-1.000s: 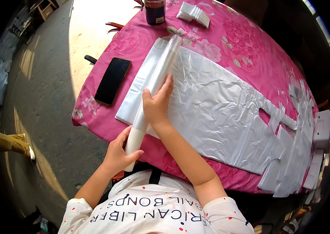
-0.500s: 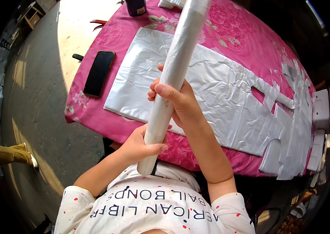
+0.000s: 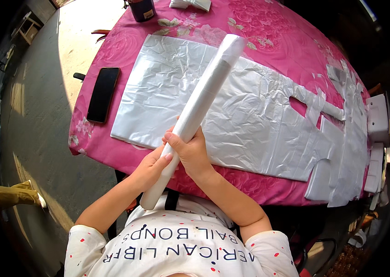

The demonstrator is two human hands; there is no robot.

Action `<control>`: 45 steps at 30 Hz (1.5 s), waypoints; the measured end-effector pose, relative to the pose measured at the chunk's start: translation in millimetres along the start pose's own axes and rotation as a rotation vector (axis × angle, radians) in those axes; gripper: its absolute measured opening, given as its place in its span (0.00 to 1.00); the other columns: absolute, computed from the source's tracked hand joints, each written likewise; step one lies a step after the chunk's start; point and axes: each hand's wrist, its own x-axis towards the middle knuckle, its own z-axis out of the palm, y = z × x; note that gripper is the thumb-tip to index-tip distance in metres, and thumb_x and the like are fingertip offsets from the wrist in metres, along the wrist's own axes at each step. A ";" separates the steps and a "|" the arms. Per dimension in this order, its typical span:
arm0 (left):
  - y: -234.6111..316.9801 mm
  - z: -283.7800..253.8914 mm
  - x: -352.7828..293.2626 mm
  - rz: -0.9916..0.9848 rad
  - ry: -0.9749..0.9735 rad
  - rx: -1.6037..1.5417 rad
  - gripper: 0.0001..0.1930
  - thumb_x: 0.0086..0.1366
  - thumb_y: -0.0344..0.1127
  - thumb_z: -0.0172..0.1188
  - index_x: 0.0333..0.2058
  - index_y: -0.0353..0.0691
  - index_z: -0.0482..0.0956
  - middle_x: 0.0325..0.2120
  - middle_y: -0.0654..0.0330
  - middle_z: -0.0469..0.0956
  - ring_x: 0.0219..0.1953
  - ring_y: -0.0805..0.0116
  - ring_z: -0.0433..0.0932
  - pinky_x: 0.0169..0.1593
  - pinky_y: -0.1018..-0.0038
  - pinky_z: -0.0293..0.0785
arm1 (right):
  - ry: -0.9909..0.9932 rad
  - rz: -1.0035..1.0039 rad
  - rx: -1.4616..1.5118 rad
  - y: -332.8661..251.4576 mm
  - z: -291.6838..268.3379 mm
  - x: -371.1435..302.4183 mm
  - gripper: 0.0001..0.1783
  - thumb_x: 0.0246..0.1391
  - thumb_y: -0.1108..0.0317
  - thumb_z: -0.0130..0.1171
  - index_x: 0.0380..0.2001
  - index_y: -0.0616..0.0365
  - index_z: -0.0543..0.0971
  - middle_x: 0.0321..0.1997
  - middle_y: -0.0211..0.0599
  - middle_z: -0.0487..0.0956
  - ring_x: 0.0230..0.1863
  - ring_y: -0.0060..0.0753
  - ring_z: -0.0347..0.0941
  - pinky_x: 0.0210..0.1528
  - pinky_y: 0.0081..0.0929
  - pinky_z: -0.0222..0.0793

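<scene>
A long white roll of plastic film [image 3: 204, 94] is lifted off the table and tilted, its top end up and to the right. My left hand [image 3: 148, 168] grips its lower part near the bottom end. Just above, my right hand [image 3: 190, 150] wraps around the roll. Beneath it a wide silvery-white plastic sheet [image 3: 259, 115], cut like flattened bags with handle holes at the right, lies spread on the pink flowered tablecloth [image 3: 278, 51].
A black phone [image 3: 103, 93] lies flat near the table's left edge. A dark jar [image 3: 141, 9] and a small white stack [image 3: 190, 3] stand at the far edge. White boxes [image 3: 377, 120] sit at the right end. Concrete floor lies to the left.
The roll lay on the sheet's left edge a second ago; both hands have lifted it off the table and tilted it up toward me. The sheet's left side is uncovered.
</scene>
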 end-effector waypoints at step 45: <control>44.5 -59.3 -23.3 0.021 -0.610 0.847 0.25 0.48 0.41 0.69 0.43 0.34 0.75 0.34 0.52 0.78 0.36 0.55 0.78 0.40 0.69 0.73 | 0.197 -0.283 -0.916 -165.3 -247.6 104.6 0.07 0.53 0.68 0.59 0.29 0.61 0.78 0.21 0.22 0.73 0.22 0.12 0.63 0.22 0.15 0.59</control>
